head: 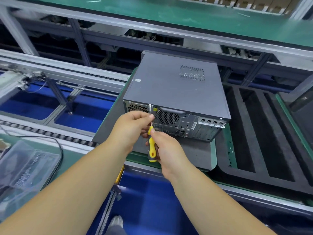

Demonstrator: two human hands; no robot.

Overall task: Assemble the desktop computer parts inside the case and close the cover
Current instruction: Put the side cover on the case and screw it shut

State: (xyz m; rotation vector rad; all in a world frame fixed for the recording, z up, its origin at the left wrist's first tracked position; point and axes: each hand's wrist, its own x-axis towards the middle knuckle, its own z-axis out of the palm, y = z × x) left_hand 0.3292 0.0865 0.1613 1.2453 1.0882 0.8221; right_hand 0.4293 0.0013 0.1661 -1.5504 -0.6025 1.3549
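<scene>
**Cover on, screwing it shut**

The case (176, 92) lies on its side on a grey pad (194, 153), cover already on, rear panel toward the person; the step in hand looks like fastening the cover; next, the tip likely needs seating in a rear-edge screw. The right hand (166, 150) grips the screwdriver (152, 146) handle, tip up; the left hand (131, 128) pinches its shaft.

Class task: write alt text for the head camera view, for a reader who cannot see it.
Two bare hands hold a yellow-and-black screwdriver at the rear panel of a closed grey desktop case: the right hand grips the handle, the left hand pinches the shaft. The case lies on a grey foam pad.
</scene>
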